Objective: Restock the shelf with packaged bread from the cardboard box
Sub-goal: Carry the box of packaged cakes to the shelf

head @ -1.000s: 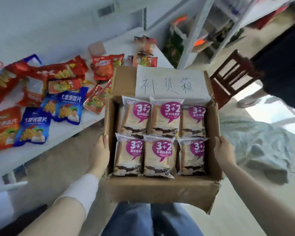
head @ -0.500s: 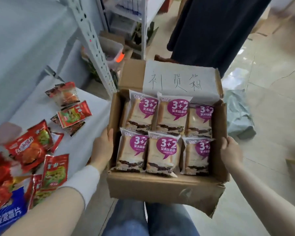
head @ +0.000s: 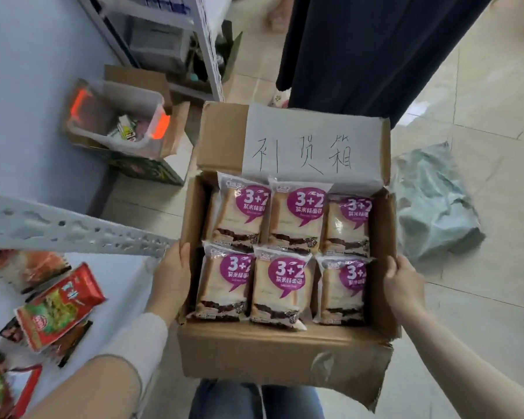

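Box: brown cardboard box [head: 285, 355], top open.
Contents: six clear-wrapped bread packs [head: 280, 285], purple "3+2" labels, two rows inside box.
Left hand [head: 171, 273]: box's left wall gripped.
Right hand [head: 403, 282]: box's right wall gripped.

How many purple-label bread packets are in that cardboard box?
6 bread packets in the cardboard box: far row left, middle, right; near row left, middle, right. More may lie hidden underneath.
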{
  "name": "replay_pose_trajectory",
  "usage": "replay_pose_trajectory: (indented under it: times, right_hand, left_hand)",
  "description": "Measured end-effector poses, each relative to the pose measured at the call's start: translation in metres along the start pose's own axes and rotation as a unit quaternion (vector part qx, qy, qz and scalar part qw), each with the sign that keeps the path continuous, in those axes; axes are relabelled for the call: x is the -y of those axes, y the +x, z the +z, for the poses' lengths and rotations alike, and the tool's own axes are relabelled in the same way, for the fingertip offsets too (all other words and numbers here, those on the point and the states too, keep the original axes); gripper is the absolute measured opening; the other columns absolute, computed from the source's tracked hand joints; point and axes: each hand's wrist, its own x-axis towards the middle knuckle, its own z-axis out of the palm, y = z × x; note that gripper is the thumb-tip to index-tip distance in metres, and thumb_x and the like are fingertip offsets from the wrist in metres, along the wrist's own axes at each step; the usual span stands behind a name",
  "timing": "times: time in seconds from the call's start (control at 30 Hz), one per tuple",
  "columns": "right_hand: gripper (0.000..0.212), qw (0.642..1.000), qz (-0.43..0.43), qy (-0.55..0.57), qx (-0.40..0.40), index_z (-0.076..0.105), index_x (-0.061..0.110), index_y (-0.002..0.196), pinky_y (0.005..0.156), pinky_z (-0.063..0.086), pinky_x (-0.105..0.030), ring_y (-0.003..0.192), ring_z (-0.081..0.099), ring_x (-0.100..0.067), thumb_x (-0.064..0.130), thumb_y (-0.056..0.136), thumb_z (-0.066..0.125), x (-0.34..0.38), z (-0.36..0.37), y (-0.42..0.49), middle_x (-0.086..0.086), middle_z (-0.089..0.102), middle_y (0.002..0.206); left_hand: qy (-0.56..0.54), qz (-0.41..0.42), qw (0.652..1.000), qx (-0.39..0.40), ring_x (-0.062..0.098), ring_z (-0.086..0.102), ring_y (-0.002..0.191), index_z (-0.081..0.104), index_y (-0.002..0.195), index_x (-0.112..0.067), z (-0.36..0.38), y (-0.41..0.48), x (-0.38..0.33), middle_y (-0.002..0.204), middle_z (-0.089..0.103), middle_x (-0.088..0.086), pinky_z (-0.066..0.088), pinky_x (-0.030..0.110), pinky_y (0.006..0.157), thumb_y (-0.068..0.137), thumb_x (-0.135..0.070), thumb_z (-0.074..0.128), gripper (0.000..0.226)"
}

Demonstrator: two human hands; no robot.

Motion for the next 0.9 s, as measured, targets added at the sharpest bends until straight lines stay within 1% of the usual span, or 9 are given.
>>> replay_pose_trajectory:
  times: [0.13, 0.3, 0.4, 0.63, 0.73, 0.8, 0.83, 0.87, 0.9]
  right_hand:
    - [0.031, 1.0, 0.022, -0.02, -0.007, 0.055, -0.002, 0.117, 0.087, 0.041, -0.046, 0.104, 0.054, -0.048, 0.014, 0.098, 0.037, -0.009, 0.062, 0.045, -0.031, 0.061, 0.112]
    - [0.03, 0.999, 0.046, -0.017, 0.003, 0.054, -0.005, 0.115, 0.083, 0.039, -0.045, 0.104, 0.053, -0.049, 0.012, 0.098, 0.037, -0.015, 0.107, 0.074, -0.033, 0.06, 0.112]
    - [0.028, 0.998, 0.055, -0.012, -0.007, 0.055, -0.004, 0.11, 0.078, 0.037, -0.042, 0.101, 0.053, -0.048, 0.013, 0.099, 0.036, -0.017, 0.122, 0.081, -0.033, 0.061, 0.107]
    - [0.033, 0.997, 0.08, -0.01, -0.002, 0.053, -0.002, 0.117, 0.085, 0.038, -0.047, 0.107, 0.051, -0.048, 0.019, 0.1, 0.034, -0.008, 0.122, 0.097, -0.032, 0.06, 0.113]
    - [0.029, 0.995, 0.097, 0.02, 0.008, 0.053, -0.003, 0.105, 0.079, 0.036, -0.043, 0.104, 0.052, -0.045, 0.019, 0.1, 0.035, -0.006, 0.123, 0.097, -0.031, 0.06, 0.109]
    - [0.026, 0.993, 0.111, 0.038, 0.023, 0.05, -0.002, 0.091, 0.071, 0.03, -0.038, 0.099, 0.053, -0.044, 0.018, 0.099, 0.037, -0.004, 0.12, 0.096, -0.031, 0.059, 0.103]
    - [0.027, 0.991, 0.119, 0.046, 0.035, 0.048, -0.004, 0.09, 0.07, 0.028, -0.036, 0.099, 0.053, -0.043, 0.019, 0.099, 0.038, -0.003, 0.118, 0.096, -0.032, 0.058, 0.104]
    - [0.031, 0.99, 0.125, 0.048, 0.044, 0.047, -0.008, 0.098, 0.072, 0.029, -0.035, 0.104, 0.052, -0.042, 0.022, 0.098, 0.04, -0.001, 0.115, 0.094, -0.032, 0.056, 0.111]
    - [0.041, 0.99, 0.128, 0.047, 0.039, 0.044, -0.01, 0.115, 0.08, 0.033, -0.037, 0.114, 0.047, -0.04, 0.026, 0.097, 0.044, 0.002, 0.111, 0.091, -0.031, 0.05, 0.123]
  left_hand:
    - [0.053, 0.015, 0.999, 0.002, 0.037, 0.058, 0.101, 0.05, 0.125, -0.014, 0.051, 0.056, 0.018, 0.11, 0.064, 0.019, 0.044, 0.04, 0.083, 0.099, -0.038, 0.027, 0.042]
    - [0.074, 0.017, 0.996, 0.039, 0.04, 0.056, 0.1, 0.05, 0.122, -0.013, 0.086, 0.099, 0.028, 0.109, 0.063, 0.023, 0.04, 0.039, 0.078, 0.099, -0.035, 0.027, 0.039]
    - [0.086, 0.022, 0.995, 0.035, 0.043, 0.056, 0.096, 0.05, 0.12, -0.011, 0.098, 0.112, 0.031, 0.106, 0.062, 0.026, 0.037, 0.038, 0.073, 0.1, -0.033, 0.028, 0.038]
    - [0.062, 0.047, 0.996, 0.046, 0.045, 0.055, 0.098, 0.051, 0.12, -0.006, 0.1, 0.137, 0.016, 0.108, 0.062, 0.027, 0.041, 0.042, 0.078, 0.1, -0.03, 0.031, 0.037]
    - [0.06, 0.021, 0.996, 0.061, 0.045, 0.053, 0.104, 0.047, 0.123, -0.005, 0.101, 0.141, 0.009, 0.114, 0.059, 0.027, 0.041, 0.045, 0.084, 0.1, -0.031, 0.03, 0.039]
    - [0.042, -0.009, 0.996, 0.079, 0.043, 0.052, 0.106, 0.045, 0.122, -0.004, 0.099, 0.139, 0.001, 0.116, 0.058, 0.026, 0.038, 0.041, 0.081, 0.1, -0.03, 0.031, 0.037]
    - [0.028, -0.017, 0.996, 0.082, 0.041, 0.051, 0.111, 0.044, 0.124, -0.004, 0.098, 0.137, -0.005, 0.12, 0.056, 0.024, 0.037, 0.038, 0.083, 0.099, -0.029, 0.034, 0.037]
    - [0.017, -0.008, 0.997, 0.074, 0.037, 0.048, 0.119, 0.041, 0.129, -0.005, 0.095, 0.133, -0.012, 0.128, 0.053, 0.021, 0.038, 0.037, 0.09, 0.097, -0.028, 0.039, 0.04]
    - [0.011, 0.024, 0.998, 0.049, 0.032, 0.042, 0.127, 0.038, 0.135, -0.006, 0.093, 0.128, -0.021, 0.136, 0.047, 0.017, 0.035, 0.036, 0.101, 0.095, -0.027, 0.044, 0.045]
